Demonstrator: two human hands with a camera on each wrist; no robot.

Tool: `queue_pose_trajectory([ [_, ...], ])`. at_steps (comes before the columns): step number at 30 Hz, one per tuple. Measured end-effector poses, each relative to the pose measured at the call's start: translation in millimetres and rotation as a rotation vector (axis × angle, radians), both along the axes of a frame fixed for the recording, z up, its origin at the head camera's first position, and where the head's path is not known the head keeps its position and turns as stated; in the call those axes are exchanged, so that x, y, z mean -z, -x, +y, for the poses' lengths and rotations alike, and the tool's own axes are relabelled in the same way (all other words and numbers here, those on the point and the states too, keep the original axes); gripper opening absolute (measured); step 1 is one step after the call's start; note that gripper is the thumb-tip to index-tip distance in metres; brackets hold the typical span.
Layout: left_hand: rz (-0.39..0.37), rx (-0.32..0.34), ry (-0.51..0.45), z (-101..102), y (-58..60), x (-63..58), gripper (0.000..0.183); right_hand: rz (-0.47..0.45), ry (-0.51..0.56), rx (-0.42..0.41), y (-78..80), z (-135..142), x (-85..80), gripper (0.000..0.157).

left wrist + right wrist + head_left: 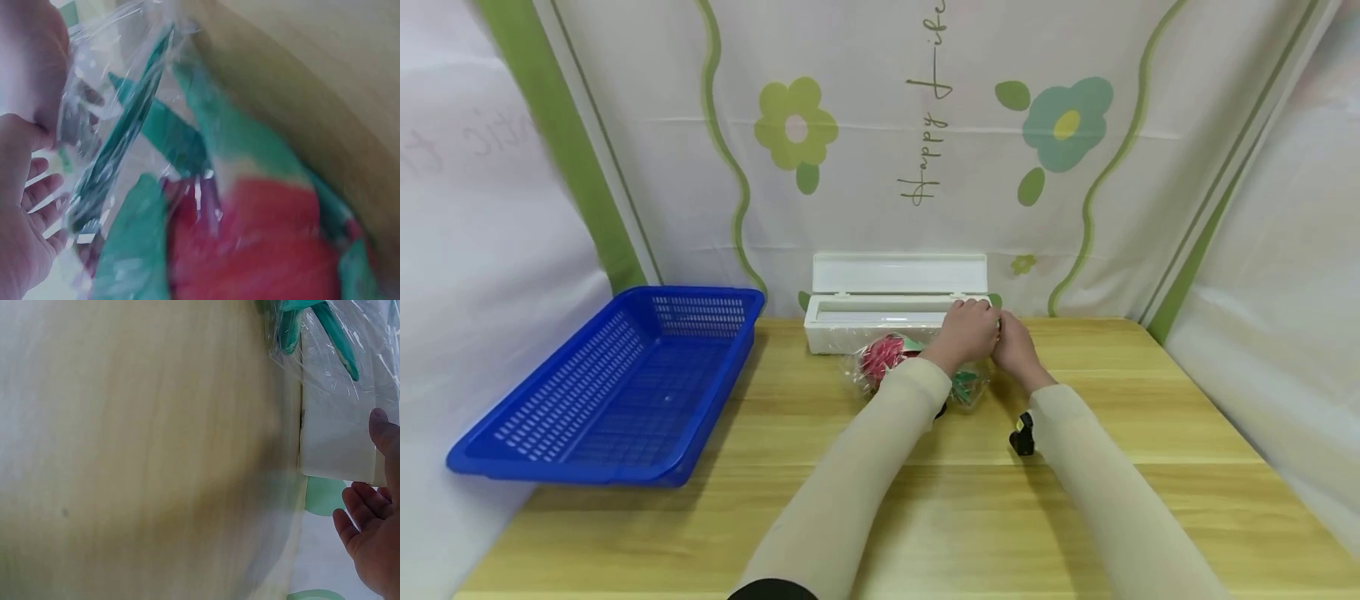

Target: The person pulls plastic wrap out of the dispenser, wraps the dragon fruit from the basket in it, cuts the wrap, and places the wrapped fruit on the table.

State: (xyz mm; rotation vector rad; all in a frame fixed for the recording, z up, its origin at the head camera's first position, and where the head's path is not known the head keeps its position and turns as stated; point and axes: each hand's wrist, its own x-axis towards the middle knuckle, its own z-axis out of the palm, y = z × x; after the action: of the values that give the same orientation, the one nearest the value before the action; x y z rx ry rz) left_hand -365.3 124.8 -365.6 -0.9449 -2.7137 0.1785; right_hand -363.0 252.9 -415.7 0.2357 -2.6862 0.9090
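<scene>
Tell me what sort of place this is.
It looks like a makeshift curtained booth, perhaps set up for recording tasks: flower-printed fabric hangs along the far side of a wooden table, pale sheets close in left and right, and a blue basket stands on it.

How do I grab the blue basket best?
Probably by the middle of the long right rim of the basket, coming from the right with your left hand, thumb inside and fingers outside. That rim stands up from the table with bare wood beside it, while the curtain crowds the left side.
</scene>
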Motion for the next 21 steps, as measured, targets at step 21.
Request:
queue_pose_trajectory([
  [21,0.073,-0.01,0.042,10,9.3,12.9,0.016,-0.018,0.087,0.035,-3.6,-2,5.6,0.039],
])
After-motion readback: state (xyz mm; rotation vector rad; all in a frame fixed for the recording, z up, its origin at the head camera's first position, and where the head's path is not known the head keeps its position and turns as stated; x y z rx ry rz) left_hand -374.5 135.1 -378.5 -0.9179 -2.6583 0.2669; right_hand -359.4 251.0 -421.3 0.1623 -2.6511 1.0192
